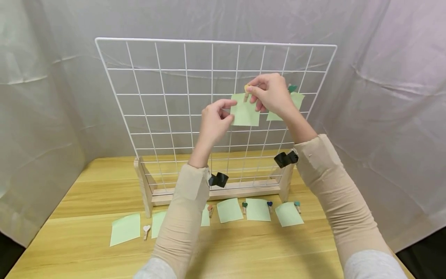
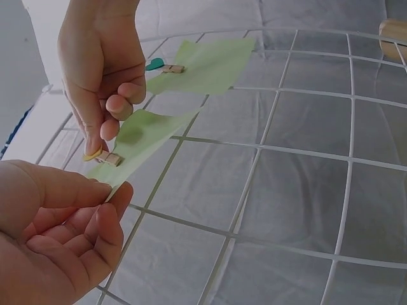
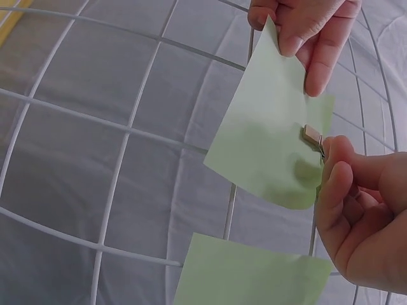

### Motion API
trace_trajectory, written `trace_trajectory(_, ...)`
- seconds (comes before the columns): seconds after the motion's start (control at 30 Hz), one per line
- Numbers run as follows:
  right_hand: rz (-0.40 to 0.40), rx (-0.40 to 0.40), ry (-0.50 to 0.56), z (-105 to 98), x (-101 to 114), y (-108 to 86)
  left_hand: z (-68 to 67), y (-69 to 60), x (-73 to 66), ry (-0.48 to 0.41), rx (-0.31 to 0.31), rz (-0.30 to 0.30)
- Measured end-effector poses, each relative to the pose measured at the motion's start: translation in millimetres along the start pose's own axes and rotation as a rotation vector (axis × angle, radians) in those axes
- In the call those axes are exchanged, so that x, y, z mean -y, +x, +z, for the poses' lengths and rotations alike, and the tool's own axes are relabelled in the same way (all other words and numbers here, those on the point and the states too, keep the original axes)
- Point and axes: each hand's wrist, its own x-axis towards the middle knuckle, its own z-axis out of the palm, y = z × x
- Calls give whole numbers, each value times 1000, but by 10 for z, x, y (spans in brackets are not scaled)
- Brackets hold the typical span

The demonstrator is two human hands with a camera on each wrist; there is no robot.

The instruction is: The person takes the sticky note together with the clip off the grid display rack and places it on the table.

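Observation:
A green paper note (image 1: 245, 112) lies against the white wire grid (image 1: 174, 94), right of its middle. My left hand (image 1: 216, 121) pinches the note's left edge between thumb and fingertips. At the note's top, my right hand (image 1: 273, 93) pinches a small wooden clothespin (image 3: 312, 135) with a yellow decoration (image 2: 93, 155). The clothespin's jaws overlap the paper; whether they also grip the wire cannot be told. Farther right, a second green note (image 2: 210, 67) hangs from the grid by a clothespin with a teal-green heart (image 2: 154, 64), partly behind my right hand in the head view.
The grid stands in a wooden base (image 1: 223, 192) on the wooden table (image 1: 244, 252). Along the front lie several green notes (image 1: 125, 229) and heart clothespins, among them a white one (image 1: 146, 231) and a dark blue one (image 1: 270, 206). My left forearm covers part of this row.

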Motion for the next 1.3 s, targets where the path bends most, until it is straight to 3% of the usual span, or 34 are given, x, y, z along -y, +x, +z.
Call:
trace_trajectory(0.33, -29, -36, -12, 6, 27, -23, 1, -11, 13, -8, -16, 30)
trace_trajectory(0.7, -53, -142, 180, -77, 94, -69, -26, -60, 36, -74, -35, 65)
trace_trajectory(0.83, -65, -122, 215, -67, 91, -96, -50, -99, 75, -107, -31, 56)
trace_trajectory(1.3, -63, 8, 274, 37, 3, -239, -131, -288, 110, -92, -16, 67)
